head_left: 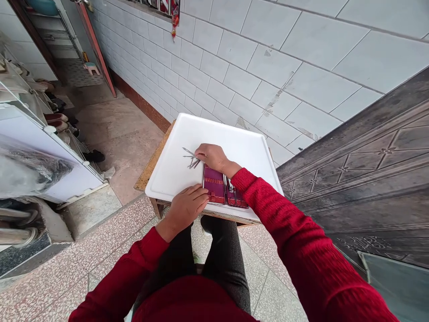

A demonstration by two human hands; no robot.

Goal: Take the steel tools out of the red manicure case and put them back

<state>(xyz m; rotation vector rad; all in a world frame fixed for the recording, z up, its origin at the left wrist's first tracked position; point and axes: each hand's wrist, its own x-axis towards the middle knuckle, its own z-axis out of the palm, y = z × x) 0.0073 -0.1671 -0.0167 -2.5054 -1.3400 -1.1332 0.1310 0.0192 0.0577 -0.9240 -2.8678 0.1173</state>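
- Right hand (212,155) pinches a slim metal tool (189,152).
- Left hand (187,206) lies open, fingertips at the purple case (213,173).
- Loose tools (194,163) lie just beside the right fingertips.

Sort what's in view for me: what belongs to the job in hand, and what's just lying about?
In use:
- slim metal tools, at the right hand
- open purple case, left hand at its edge
- white tray beneath them

Lying about:
- shoes
- small stool
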